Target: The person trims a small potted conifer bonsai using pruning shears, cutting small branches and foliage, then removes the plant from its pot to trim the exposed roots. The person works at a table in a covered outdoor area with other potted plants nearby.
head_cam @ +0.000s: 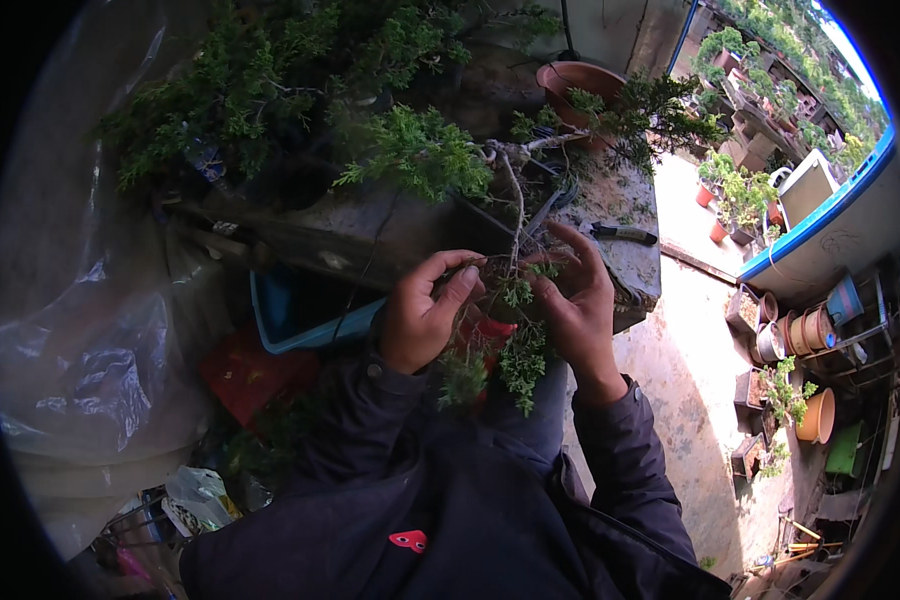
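A juniper branch (515, 195) with pale bark hangs down toward me from a juniper tree on the workbench, its green foliage (523, 360) drooping between my hands. My left hand (433, 307) pinches a thin twig or wire between thumb and forefinger, left of the branch; which of the two cannot be told. My right hand (579, 304) is at the branch's right side, thumb and a finger closed on it near the foliage, with the forefinger raised. Pliers or cutters with black handles (624, 234) lie on the bench just beyond my right hand. A coil of wire (566, 193) lies behind the branch.
A terracotta-coloured pot (581, 79) stands at the back of the bench (641, 274). Below the bench's front edge, a blue plastic bin (322, 335) is at left, near a red bag or cloth (259, 375). Clear plastic sheeting (97, 360) hangs far left. Stacked pots (806, 330) stand on the right.
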`<move>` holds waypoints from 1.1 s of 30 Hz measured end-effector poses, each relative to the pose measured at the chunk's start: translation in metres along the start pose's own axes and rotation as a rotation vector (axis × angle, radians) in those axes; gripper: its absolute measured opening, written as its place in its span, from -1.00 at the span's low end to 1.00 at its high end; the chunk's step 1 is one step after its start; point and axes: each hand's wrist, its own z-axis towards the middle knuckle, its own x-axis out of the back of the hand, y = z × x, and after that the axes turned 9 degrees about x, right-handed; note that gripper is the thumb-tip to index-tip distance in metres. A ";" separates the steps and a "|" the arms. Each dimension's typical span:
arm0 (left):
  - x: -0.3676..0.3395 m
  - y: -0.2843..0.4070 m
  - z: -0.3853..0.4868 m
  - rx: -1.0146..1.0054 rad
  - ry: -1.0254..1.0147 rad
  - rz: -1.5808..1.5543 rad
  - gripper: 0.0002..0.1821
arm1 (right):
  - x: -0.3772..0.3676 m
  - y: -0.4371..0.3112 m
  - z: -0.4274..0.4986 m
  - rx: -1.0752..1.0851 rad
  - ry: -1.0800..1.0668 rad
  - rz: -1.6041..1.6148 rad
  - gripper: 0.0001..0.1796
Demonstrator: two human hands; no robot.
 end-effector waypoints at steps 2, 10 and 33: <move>0.006 -0.006 -0.001 -0.028 -0.003 0.011 -0.74 | 0.002 0.001 0.000 0.066 0.024 -0.017 -0.38; 0.055 -0.011 0.005 -0.096 0.317 0.004 -0.67 | 0.021 0.007 0.004 0.132 0.221 0.048 -0.71; 0.013 0.011 0.072 -0.223 0.163 -0.673 -0.63 | -0.036 -0.026 0.112 0.789 -0.200 -0.896 -0.62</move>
